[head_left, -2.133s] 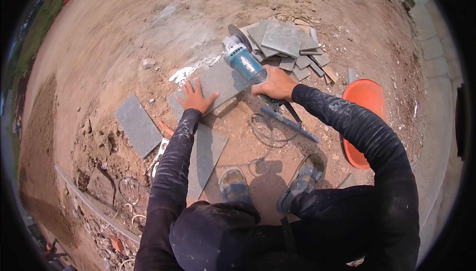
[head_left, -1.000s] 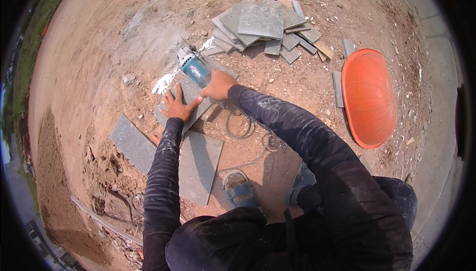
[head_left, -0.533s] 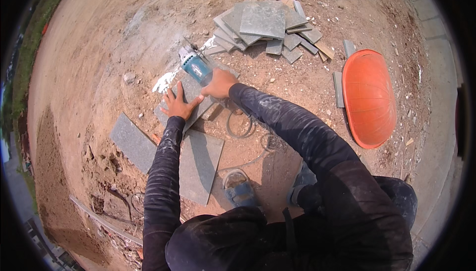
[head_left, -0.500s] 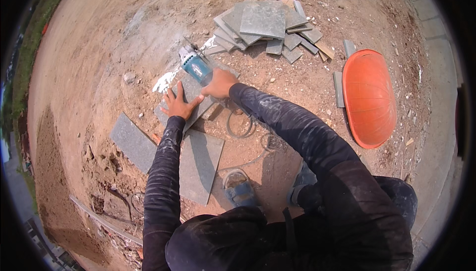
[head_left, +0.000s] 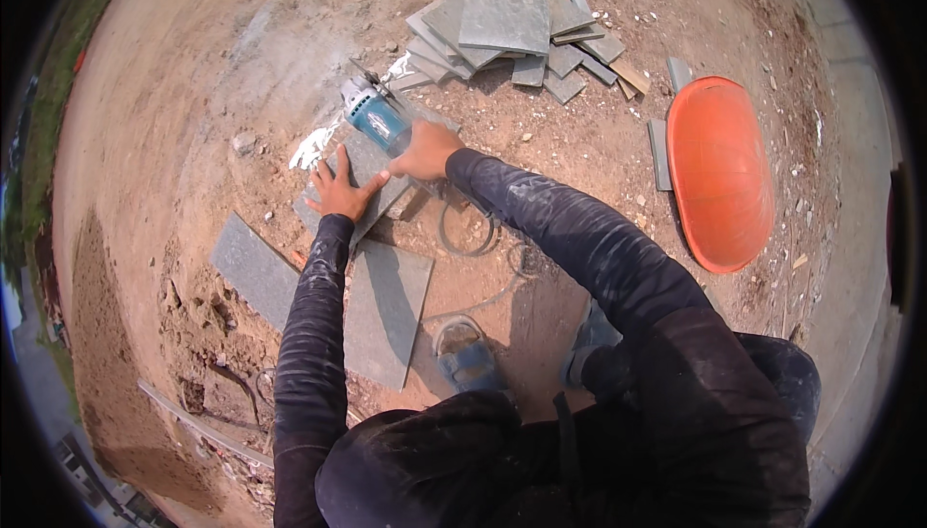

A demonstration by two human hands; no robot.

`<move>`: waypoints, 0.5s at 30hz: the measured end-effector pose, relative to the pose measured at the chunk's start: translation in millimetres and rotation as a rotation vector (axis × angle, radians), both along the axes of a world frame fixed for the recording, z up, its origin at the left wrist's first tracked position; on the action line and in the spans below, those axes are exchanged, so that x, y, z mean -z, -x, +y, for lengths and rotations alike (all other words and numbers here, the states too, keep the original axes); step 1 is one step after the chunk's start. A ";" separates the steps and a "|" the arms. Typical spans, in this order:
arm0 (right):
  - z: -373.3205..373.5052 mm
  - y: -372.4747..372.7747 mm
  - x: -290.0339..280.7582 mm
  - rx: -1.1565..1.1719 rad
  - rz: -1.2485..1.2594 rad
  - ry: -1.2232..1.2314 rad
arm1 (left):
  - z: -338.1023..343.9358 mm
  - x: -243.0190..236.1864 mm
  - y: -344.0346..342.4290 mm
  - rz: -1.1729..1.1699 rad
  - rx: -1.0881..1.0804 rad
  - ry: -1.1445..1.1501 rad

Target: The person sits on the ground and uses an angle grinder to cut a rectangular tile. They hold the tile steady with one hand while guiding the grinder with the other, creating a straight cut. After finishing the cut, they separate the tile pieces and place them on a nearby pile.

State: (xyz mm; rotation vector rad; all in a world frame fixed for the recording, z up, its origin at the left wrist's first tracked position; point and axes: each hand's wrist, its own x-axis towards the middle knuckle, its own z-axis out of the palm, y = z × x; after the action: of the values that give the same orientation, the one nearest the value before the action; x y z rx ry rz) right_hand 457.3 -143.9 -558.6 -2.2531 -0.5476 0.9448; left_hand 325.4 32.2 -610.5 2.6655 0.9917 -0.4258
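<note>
My right hand [head_left: 428, 150] is wrapped round the body of a teal angle grinder [head_left: 379, 121], whose grey head and disc point away from me at the far end of a grey stone tile [head_left: 391, 195]. Dust hazes the ground beyond the disc. Flat on the same tile, fingers spread, lies my left hand [head_left: 345, 188]; its thumb reaches to my right hand. Whether the disc touches the tile is hard to make out. A dark cable [head_left: 470, 246] loops on the ground below the grinder.
A pile of grey tiles [head_left: 507, 18] lies at the far side. Two more tiles, one on the left [head_left: 253, 267] and one nearer me [head_left: 388, 311], rest on the dirt. An orange basin-like shell [head_left: 719, 176] stands at the right. My sandalled feet [head_left: 470, 359] are close by.
The whole view has shifted slightly, so things sit a little higher in the picture. Both hands keep their places on the tile and the grinder.
</note>
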 end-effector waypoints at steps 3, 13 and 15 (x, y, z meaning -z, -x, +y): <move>-3.2 0.0 -7.8 -0.022 0.032 0.009 | 1.3 1.1 1.4 -0.003 0.003 0.000; -10.3 4.6 -12.0 -0.023 0.037 0.016 | 4.6 8.2 2.4 0.010 0.025 -0.060; -12.0 6.0 -12.9 -0.027 0.032 0.024 | 3.7 4.1 1.5 0.005 0.007 -0.009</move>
State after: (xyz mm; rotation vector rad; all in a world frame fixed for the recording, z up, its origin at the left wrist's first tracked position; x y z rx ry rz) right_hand 451.3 -155.9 -545.7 -2.2530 -0.5562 1.0037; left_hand 323.9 35.9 -614.6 2.6777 0.9881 -0.4308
